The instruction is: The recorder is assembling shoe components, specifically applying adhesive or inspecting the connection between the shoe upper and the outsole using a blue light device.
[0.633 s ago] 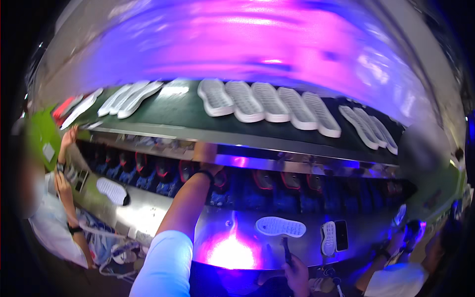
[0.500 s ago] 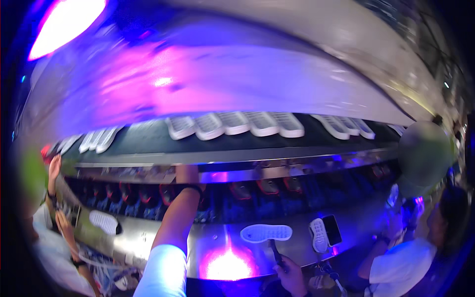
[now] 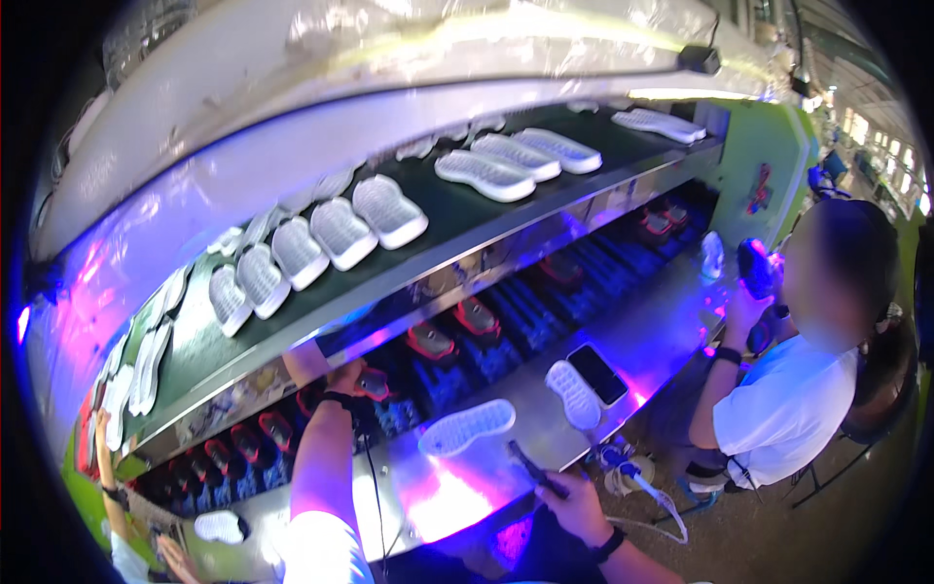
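My left hand [image 3: 342,375], a black band at its wrist, reaches to the lower row and closes around a dark shoe upper with a red edge [image 3: 374,383]; its fingers are partly hidden. In my right hand [image 3: 581,504], near the bench's front edge, is a slim dark-handled brush [image 3: 533,469] pointing up and left. Just beyond the brush tip, apart from it, a white shoe sole [image 3: 469,428] lies on the metal bench [image 3: 545,443]. A second white sole [image 3: 574,394] rests beside a dark-screened phone [image 3: 597,375].
White soles [image 3: 391,211] line the dark upper belt [image 3: 467,222]. Several dark-and-red uppers [image 3: 429,341] stand in the lower row. A thin cable [image 3: 377,496] hangs by my left forearm. A co-worker [image 3: 788,409] sits right, holding a shoe; another person's arms [image 3: 115,496] reach in at left.
The view has turned and tilted, showing more of the right side. My left hand, earlier hidden behind the belt's edge, now shows at a shoe upper. The brush now sits apart from the sole.
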Tool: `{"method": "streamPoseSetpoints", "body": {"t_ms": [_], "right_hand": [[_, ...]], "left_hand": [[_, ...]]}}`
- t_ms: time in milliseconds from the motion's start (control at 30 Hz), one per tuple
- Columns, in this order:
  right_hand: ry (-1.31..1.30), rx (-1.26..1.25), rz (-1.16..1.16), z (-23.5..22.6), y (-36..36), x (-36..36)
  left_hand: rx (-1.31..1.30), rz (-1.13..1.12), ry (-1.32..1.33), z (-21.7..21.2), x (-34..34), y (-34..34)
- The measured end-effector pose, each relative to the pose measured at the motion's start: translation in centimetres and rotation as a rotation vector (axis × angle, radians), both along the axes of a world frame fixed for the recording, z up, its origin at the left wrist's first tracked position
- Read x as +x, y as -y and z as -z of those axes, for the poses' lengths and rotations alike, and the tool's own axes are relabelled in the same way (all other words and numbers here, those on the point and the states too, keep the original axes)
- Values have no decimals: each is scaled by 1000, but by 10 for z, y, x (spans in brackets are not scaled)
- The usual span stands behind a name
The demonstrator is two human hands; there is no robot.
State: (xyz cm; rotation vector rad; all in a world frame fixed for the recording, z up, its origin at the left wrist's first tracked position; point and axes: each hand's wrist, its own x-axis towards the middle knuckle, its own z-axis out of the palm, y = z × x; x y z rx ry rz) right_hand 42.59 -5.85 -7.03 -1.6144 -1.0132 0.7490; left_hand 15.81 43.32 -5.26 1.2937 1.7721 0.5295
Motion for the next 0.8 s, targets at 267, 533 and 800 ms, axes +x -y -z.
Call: {"method": "streamPoseSetpoints", "body": {"t_ms": [267,533,800], "right_hand": [[-44,45,-73,-11,-16,-5],[-182,8,-244,-22,-25,-48],[59,-100,-386,-5,-18,-73]], "left_hand": [[-104,9,1422,-38,-62,225],[755,224,280,-29,-95,348],[1125,350,-16,-8,-90,483]]}}
